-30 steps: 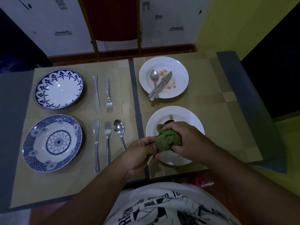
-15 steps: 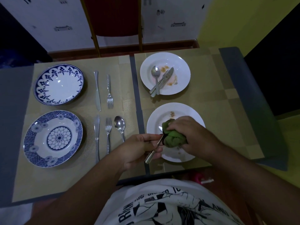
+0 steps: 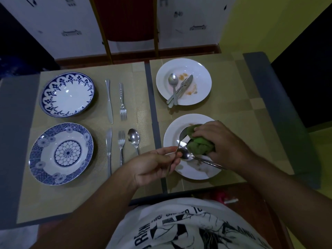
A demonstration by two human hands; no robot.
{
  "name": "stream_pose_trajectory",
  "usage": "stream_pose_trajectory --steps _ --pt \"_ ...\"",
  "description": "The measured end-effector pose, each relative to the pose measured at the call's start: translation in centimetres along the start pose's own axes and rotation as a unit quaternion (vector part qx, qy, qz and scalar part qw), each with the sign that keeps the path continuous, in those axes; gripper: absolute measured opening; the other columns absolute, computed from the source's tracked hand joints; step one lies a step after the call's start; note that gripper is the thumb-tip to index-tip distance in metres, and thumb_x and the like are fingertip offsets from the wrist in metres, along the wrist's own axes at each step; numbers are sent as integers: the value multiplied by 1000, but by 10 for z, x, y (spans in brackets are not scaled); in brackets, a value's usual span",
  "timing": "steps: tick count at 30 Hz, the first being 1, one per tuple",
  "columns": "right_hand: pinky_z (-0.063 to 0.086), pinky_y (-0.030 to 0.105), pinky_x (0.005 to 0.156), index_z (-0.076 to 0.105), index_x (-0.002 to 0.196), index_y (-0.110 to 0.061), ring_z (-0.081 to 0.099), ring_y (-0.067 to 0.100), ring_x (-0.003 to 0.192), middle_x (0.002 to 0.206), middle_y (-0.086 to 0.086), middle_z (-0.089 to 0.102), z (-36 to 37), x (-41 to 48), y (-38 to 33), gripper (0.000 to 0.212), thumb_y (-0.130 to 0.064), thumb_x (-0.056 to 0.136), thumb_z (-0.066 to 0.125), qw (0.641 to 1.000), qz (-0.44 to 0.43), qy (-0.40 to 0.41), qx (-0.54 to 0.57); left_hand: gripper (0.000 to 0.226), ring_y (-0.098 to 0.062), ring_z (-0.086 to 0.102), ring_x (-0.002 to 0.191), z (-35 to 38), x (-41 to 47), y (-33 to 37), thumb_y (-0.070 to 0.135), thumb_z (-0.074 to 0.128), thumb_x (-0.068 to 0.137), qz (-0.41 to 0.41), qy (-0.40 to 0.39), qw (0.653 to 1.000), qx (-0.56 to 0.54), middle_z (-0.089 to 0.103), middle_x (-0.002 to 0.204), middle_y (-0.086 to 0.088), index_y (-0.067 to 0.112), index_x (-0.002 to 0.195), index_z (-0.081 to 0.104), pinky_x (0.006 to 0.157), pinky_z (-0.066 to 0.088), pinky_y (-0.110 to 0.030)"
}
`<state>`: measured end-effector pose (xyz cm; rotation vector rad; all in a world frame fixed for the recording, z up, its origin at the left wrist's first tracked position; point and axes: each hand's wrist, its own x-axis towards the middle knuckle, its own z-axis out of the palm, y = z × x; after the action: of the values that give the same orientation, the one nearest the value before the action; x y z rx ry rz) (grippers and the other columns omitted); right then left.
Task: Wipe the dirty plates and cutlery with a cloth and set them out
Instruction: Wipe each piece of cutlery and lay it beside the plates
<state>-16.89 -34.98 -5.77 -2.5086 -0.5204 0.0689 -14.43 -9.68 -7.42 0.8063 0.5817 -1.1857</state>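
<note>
Your right hand [image 3: 222,141] is clenched around a bunched green cloth [image 3: 200,145], which it holds over the near white plate [image 3: 190,172], toward its right rim. The cloth wraps one side of the head of a utensil [image 3: 182,133]. With the head half covered, you cannot tell whether it is a spoon or a fork. Your left hand [image 3: 154,164] pinches that utensil's thin handle between thumb and fingers, just off the plate's left rim.

Under the cloth:
- A spoon [image 3: 186,155] lies in the plate, its handle running right beneath your right wrist.
- A knife tip [image 3: 181,143] shows beside the handle you hold.
- Brown smears mark the plate's near side.

The plate sits close to the tabletop's near edge, right of the middle.

Toward the far edge, directly behind it, is a second white plate [image 3: 202,90]. It has orange stains and its own spoon [image 3: 173,81] and knife [image 3: 186,84] crossed inside.

On the left half of the tabletop:
- Far left: a blue-rimmed plate [image 3: 67,94], with a knife [image 3: 108,101] and a fork [image 3: 122,102] to its right.
- Near left: a blue patterned plate [image 3: 61,153], followed by a knife [image 3: 109,150], a fork [image 3: 121,146] and a spoon [image 3: 133,139].

That near spoon lies just beside your left knuckles. A chair [image 3: 125,20] stands at the far edge.
</note>
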Motion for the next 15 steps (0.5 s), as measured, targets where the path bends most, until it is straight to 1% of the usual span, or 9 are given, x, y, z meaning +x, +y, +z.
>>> stream_pose_trajectory --steps 2,3,5,7,9,10,12,15 --pt "45 45 94 65 119 -12 52 25 113 120 2 63 -2 -2 -2 52 -22 68 66 1000 7 22 4 40 -15 70 83 -2 1 -1 -6 66 84 13 29 999 39 74 105 -12 0 124 69 70 60 -21" --pt "44 45 95 65 119 -11 52 26 114 121 3 63 -3 -2 -5 52 -18 67 67 1000 2 30 4 37 -14 69 82 -1 1 -2 -6 67 86 19 43 997 64 73 103 -12 0 122 70 69 60 -21" --pt "42 43 101 66 119 -8 53 26 117 124 5 63 -3 -2 -11 55 -6 64 71 999 -22 30 4 30 -14 70 77 2 1 -5 -8 67 87 34 74 991 103 73 100 -14 -2 116 72 67 60 -22" --pt "38 39 107 67 117 -7 53 26 120 126 7 62 0 -2 -18 54 -1 64 71 997 -71 3 -1 30 -18 72 81 6 2 -8 -12 64 89 52 96 986 128 74 107 -19 -4 117 70 68 62 -25" --pt "38 40 107 68 116 -8 54 26 120 125 7 63 6 0 -22 50 -3 66 71 994 -98 -44 -9 32 -22 71 93 10 1 -10 -13 60 91 67 98 983 143 71 119 -22 -5 121 67 72 63 -28" --pt "40 42 105 68 116 -10 55 26 119 123 7 64 8 1 -22 50 -3 66 72 994 -90 -62 -7 32 -22 70 95 11 0 -11 -13 60 91 71 97 981 152 70 120 -22 -5 121 67 72 62 -27" --pt "43 44 100 67 114 -13 55 26 115 119 4 65 7 4 -17 52 0 64 72 997 -34 -75 14 30 -18 70 89 9 -2 -14 -10 62 92 74 94 977 177 71 117 -21 -3 120 68 72 60 -24" --pt "44 42 95 64 116 -20 51 21 113 115 -3 63 1 7 -5 56 -2 63 72 998 35 -46 20 26 -15 69 86 6 -5 -20 -3 65 92 78 87 975 190 74 113 -18 3 117 72 74 58 -22"
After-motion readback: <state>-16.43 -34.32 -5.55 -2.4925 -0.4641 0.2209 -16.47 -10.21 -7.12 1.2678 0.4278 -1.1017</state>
